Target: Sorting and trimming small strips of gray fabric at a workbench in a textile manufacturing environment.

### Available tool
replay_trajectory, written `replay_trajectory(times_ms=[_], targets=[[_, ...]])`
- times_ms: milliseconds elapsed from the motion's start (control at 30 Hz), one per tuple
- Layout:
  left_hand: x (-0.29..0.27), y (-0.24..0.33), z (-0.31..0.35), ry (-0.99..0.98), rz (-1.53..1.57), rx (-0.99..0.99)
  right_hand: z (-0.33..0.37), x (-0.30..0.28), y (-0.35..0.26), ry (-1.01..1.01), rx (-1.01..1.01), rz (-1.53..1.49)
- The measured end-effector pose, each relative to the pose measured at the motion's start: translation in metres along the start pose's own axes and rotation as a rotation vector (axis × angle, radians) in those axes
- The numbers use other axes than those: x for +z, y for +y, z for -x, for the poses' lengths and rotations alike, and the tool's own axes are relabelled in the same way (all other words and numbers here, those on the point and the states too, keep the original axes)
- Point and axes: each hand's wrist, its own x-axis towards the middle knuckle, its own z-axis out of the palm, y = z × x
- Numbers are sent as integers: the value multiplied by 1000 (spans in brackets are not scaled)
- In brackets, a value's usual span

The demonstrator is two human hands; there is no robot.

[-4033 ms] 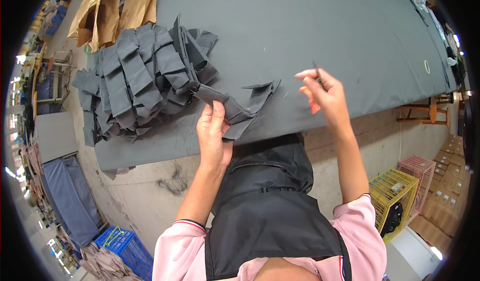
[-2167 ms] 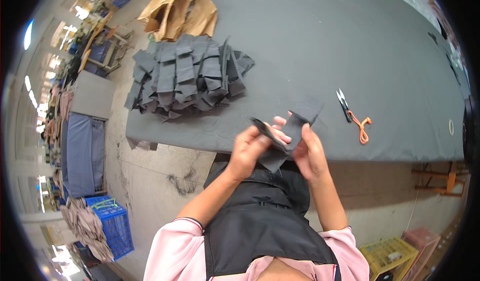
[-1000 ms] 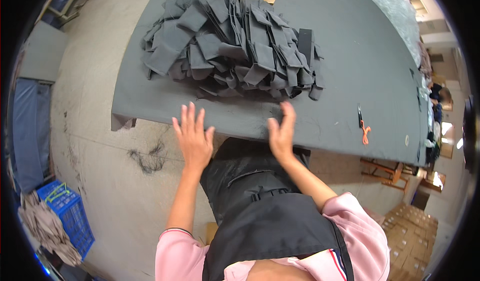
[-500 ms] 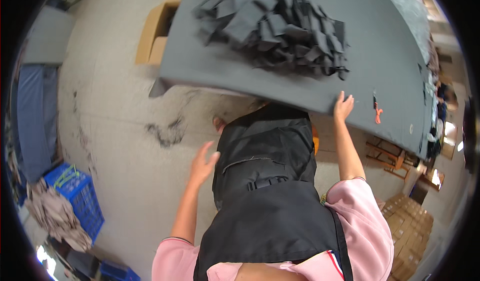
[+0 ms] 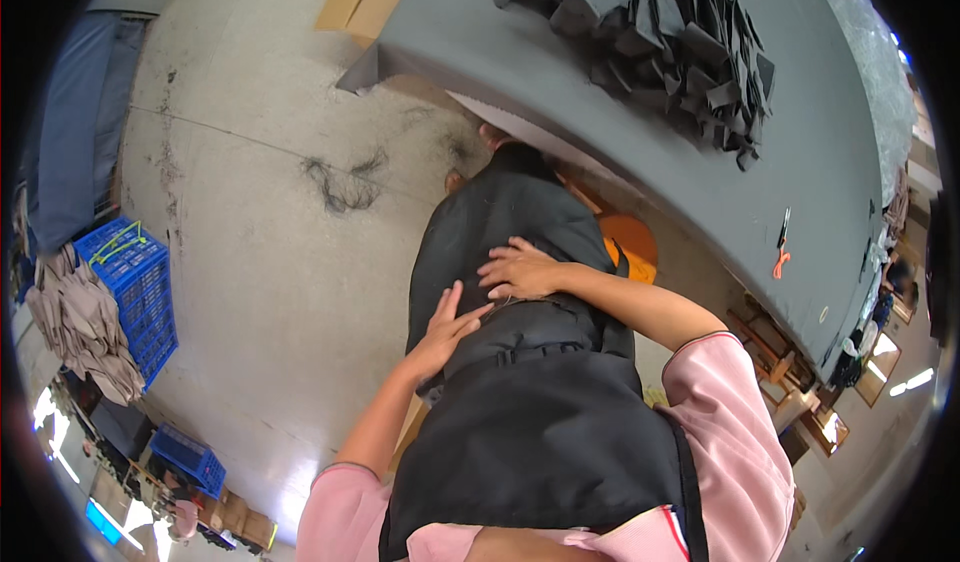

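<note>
My left hand point(image 5: 443, 334) rests on the front of a black apron point(image 5: 500, 207) over my lap, its fingers stretched out. Across from it, my right hand point(image 5: 522, 270) lies flat on the same cloth near the apron's pocket opening, fingers spread. The two hands are close together, and I see nothing held in either. Beyond my right arm stands a table covered in dark grey cloth point(image 5: 560, 112). A heap of cut dark grey fabric pieces point(image 5: 670, 52) lies on it, and a pair of orange-handled scissors point(image 5: 781, 252) lies near the edge.
An orange stool seat point(image 5: 632, 247) shows under the table's edge. A cardboard box point(image 5: 375, 10) stands at its far left corner. On the left are a blue plastic crate point(image 5: 145, 292) and crumpled beige cloth point(image 5: 85, 327). Dark threads point(image 5: 345, 184) lie on the concrete floor.
My right hand has left the table edge and come onto the apron. My left hand has moved inward onto it too. The view has turned, so the table sits farther right.
</note>
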Motion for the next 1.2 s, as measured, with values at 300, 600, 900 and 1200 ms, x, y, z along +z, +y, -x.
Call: replay_trajectory(times_ms=[300, 600, 900, 1200], targets=[[-33, 91, 19, -30, 406, 159, -56, -27, 20, -288, 354, 71], [-147, 329, -148, 703, -243, 802, 156, -216, -6, 1210, 8, -282], [-176, 369, -292, 619, -1001, 836, 169, -365, 53, 1452, 450, 287], [-192, 365, -279, 491, -453, 1011, 146, -320, -6, 1522, 379, -203]])
